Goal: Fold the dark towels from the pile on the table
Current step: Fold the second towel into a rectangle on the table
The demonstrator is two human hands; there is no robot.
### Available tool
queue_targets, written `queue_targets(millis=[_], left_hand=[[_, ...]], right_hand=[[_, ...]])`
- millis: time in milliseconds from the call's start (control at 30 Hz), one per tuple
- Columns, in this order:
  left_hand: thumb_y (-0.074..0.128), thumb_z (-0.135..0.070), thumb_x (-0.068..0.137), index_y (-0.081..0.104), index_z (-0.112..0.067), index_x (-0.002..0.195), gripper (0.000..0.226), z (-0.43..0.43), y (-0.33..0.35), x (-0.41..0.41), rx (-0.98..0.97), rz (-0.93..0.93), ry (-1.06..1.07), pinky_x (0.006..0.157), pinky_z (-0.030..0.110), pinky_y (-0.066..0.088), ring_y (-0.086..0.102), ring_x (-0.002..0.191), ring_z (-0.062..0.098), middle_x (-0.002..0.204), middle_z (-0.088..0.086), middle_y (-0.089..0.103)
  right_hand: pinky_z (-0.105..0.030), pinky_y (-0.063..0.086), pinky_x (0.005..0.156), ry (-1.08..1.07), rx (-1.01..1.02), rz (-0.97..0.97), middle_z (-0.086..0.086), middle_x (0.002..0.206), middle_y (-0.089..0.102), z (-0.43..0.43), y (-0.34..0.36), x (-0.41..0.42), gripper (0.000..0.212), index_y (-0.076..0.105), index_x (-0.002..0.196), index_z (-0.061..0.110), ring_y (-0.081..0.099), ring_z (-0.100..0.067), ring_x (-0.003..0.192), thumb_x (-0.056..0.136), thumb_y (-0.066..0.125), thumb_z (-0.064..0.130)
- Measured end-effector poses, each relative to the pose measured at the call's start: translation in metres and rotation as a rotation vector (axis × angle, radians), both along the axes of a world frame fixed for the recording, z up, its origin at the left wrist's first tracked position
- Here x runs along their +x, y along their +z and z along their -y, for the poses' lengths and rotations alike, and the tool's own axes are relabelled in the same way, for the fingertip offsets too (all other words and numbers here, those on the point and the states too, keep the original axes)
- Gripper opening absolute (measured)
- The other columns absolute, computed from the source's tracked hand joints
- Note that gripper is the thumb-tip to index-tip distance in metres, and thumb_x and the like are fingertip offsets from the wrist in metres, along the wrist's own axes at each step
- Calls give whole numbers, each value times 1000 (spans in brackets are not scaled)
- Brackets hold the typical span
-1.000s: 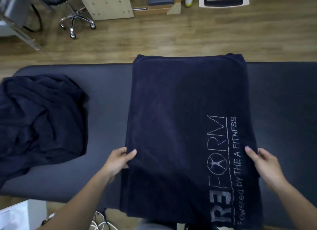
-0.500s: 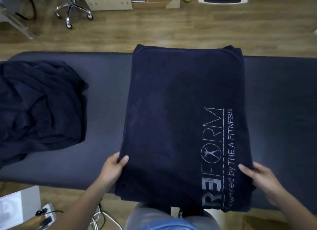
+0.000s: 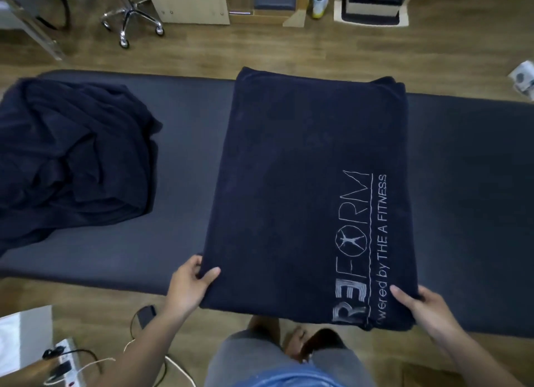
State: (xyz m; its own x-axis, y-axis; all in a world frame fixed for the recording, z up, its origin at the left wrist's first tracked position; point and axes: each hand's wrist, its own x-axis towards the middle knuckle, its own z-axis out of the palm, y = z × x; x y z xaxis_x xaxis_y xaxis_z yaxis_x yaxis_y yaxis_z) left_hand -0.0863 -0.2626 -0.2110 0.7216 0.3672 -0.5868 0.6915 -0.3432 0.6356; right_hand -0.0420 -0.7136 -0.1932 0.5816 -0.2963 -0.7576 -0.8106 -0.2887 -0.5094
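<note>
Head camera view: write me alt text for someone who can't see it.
A person's left hand and right hand grip the near corners of a dark towel with a printed logo, spread flat across a dark padded table. A rumpled pile of dark towels sits on the table to its left, apart from it.

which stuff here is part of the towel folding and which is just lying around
Job: towel spread on the table, gripped at its near corners by the left hand and right hand; pile waiting to be folded.
Lying about: chair, shoe, power strip, all on the floor.
</note>
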Motion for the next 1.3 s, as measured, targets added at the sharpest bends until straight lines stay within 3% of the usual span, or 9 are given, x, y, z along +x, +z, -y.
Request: queue_targets(millis=[133, 267, 367, 567, 800, 933, 1033, 1200, 1300], left_hand=[[56, -28, 95, 57, -21, 87, 10, -16, -9, -2, 60, 69, 14, 86, 50, 49, 67, 89, 23, 89, -2, 71], [54, -25, 99, 54, -20, 97, 5, -11, -9, -11, 366, 97, -57, 74, 40, 42, 57, 86, 24, 91, -2, 65], [64, -32, 92, 53, -11, 105, 27, 13, -16, -39, 463, 176, -75, 78, 39, 45, 53, 91, 24, 99, 3, 57], [79, -38, 80, 46, -5, 110, 55, 40, -29, -89, 287, 158, 122, 78, 38, 48, 58, 94, 28, 107, 11, 57], [59, -20, 97, 46, -10, 98, 16, 24, -32, -97, 184, 93, 110, 71, 34, 38, 54, 78, 22, 88, 4, 59], [76, -3, 83, 35, -19, 116, 55, 30, -41, -109, -129, 30, 187, 70, 13, 49, 61, 88, 5, 106, -5, 59], [80, 3, 77, 37, -22, 129, 72, 40, -47, -109, -273, -12, 174, 58, 12, 52, 61, 92, 1, 110, -13, 61], [80, -2, 78, 63, -22, 104, 38, 33, -59, -117, -320, -43, 195, 65, 14, 52, 67, 95, 5, 100, -7, 72], [82, -3, 76, 65, -22, 101, 36, 27, -65, -102, -351, -24, 233, 66, 14, 52, 69, 83, -4, 97, -11, 73]], right_hand=[[-24, 50, 69, 155, 33, 12, 1, 92, 72, 1, 7, -13, 21, 67, 106, 15, 68, -15, 85, 86, 75, 13], [-19, 48, 68, 166, 32, 138, 4, 93, 71, 3, -3, -33, 21, 65, 111, 12, 66, -8, 83, 90, 69, 11], [-16, 49, 68, 47, 87, 181, 9, 93, 69, 0, -9, -56, 27, 62, 111, 15, 68, -1, 74, 86, 73, 11], [-35, 51, 85, -37, 113, 165, -2, 98, 71, -3, -21, -81, 29, 63, 112, 6, 66, -15, 87, 86, 74, 11], [-24, 46, 77, 44, 154, 41, 4, 95, 66, -10, -44, -105, 37, 57, 113, 13, 60, -5, 85, 83, 72, -3], [-40, 46, 99, 98, 163, -50, 5, 101, 70, -8, -57, -109, 34, 63, 101, 26, 65, -18, 98, 82, 74, 0], [-41, 44, 100, 98, 152, -102, 8, 100, 71, -6, -59, -114, 26, 67, 97, 29, 63, -23, 106, 85, 72, 7], [-42, 41, 104, 19, 224, -93, 1, 109, 74, 3, -53, -130, 39, 71, 103, 25, 62, -25, 112, 66, 81, 31], [-41, 49, 95, -4, 279, -78, -1, 115, 73, -3, -53, -144, 42, 66, 113, 28, 65, -27, 110, 74, 80, 18]])
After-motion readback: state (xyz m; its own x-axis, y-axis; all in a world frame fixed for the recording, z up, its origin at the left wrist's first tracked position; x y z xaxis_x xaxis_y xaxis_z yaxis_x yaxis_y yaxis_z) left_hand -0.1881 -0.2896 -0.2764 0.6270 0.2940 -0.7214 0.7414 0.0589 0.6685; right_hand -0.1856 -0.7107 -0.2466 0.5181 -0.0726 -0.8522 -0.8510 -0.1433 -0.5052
